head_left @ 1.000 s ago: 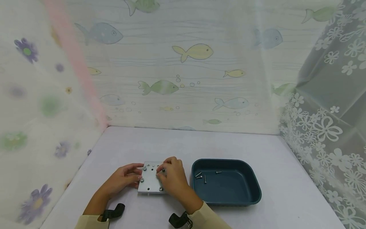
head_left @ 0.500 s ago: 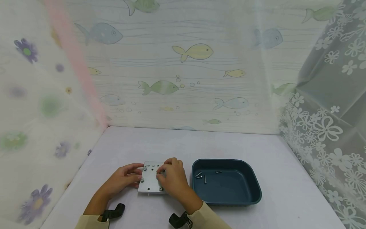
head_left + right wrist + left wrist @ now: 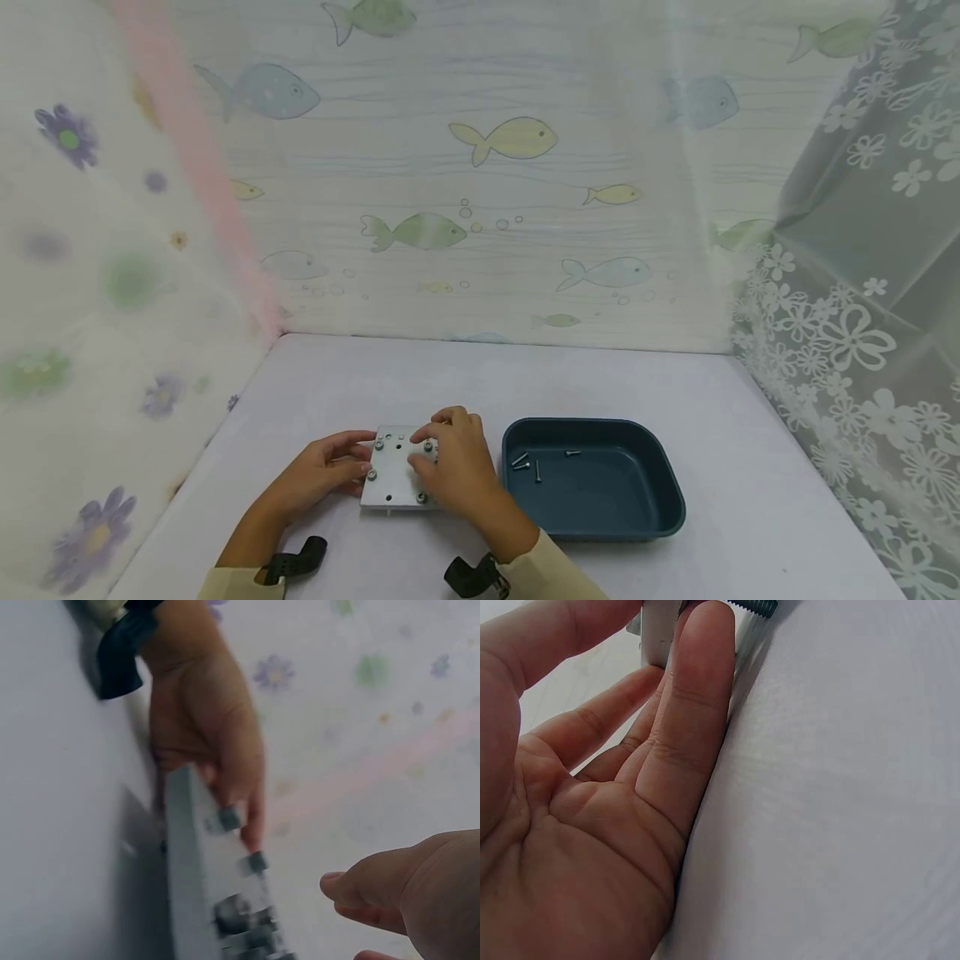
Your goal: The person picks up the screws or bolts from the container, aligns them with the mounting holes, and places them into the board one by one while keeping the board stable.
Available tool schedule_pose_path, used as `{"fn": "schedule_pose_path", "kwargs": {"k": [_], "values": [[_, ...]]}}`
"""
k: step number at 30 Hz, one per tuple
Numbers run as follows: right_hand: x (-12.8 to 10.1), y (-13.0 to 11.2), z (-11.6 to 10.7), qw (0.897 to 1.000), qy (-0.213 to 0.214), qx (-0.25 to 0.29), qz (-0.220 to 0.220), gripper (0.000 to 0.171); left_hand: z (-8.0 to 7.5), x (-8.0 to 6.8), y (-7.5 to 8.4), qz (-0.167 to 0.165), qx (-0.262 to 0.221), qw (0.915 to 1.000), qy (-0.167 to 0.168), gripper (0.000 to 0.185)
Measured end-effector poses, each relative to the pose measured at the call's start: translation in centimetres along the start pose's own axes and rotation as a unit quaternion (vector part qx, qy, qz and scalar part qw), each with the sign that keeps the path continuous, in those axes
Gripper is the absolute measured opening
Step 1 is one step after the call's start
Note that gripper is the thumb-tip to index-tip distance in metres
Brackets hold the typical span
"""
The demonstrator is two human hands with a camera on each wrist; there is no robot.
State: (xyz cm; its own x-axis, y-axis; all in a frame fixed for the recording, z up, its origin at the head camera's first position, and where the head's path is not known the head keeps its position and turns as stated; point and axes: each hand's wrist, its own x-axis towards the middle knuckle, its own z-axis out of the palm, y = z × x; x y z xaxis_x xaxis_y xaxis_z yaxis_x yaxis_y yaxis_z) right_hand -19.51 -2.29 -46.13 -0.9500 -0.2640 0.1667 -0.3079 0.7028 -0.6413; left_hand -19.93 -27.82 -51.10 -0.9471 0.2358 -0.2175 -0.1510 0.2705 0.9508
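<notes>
Metal plate (image 3: 395, 473) lies flat on the table (image 3: 465, 379), just left of the tray (image 3: 660, 508); left hand (image 3: 322, 471) grips its left edge, thumb on top near two edge bolts, fingers under the edge, as the left wrist view shows fingers (image 3: 697, 690) against the plate edge with a bolt thread poking out above; right hand (image 3: 457, 462) sits over the plate's right half, fingertips curled round a bolt (image 3: 429, 447) standing in the plate; whether they actually pinch it I cannot tell; right wrist view blurred, showing the plate side-on with bolt heads along it and the right thumb apart from them; more bolts sit at the plate corners, some holes bare; dark blue tray holds loose screws (image 3: 528, 462) near its left wall; black straps (image 3: 300, 560) on both wrists; fish-print curtain (image 3: 502, 137) behind, lace on the right.
</notes>
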Motion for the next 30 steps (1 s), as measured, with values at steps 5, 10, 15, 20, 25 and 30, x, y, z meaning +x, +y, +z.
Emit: {"fn": "schedule_pose_path", "kwargs": {"k": [5, 10, 15, 20, 25, 30], "values": [[0.2, -0.9, -1.8, 1.000, -0.001, 0.002, -0.016, 0.019, 0.0, 0.0, 0.1, -0.001, -0.003, 1.0000, 0.000, 0.067], [0.4, -1.0, -3.2, 0.999, -0.023, 0.018, -0.028, 0.018, 0.0, 0.1, 0.0, -0.002, -0.001, 1.0000, 0.004, 0.067], [0.3, -0.3, -4.6, 0.997, -0.045, 0.033, -0.053, 0.015, 0.0, 0.1, -0.2, -0.001, -0.006, 1.0000, 0.002, 0.067], [0.2, 0.7, -6.2, 0.995, -0.058, 0.032, -0.070, 0.013, 0.1, 0.0, -0.2, 0.001, -0.004, 1.0000, 0.003, 0.067], [0.1, 1.5, -7.5, 0.995, -0.064, 0.024, -0.072, 0.012, 0.1, 0.0, -0.2, 0.002, 0.000, 1.0000, 0.007, 0.067], [0.0, 2.6, -8.9, 0.995, -0.071, 0.028, -0.068, 0.011, 0.1, 0.0, -0.1, 0.000, -0.004, 1.0000, 0.005, 0.067]]}}
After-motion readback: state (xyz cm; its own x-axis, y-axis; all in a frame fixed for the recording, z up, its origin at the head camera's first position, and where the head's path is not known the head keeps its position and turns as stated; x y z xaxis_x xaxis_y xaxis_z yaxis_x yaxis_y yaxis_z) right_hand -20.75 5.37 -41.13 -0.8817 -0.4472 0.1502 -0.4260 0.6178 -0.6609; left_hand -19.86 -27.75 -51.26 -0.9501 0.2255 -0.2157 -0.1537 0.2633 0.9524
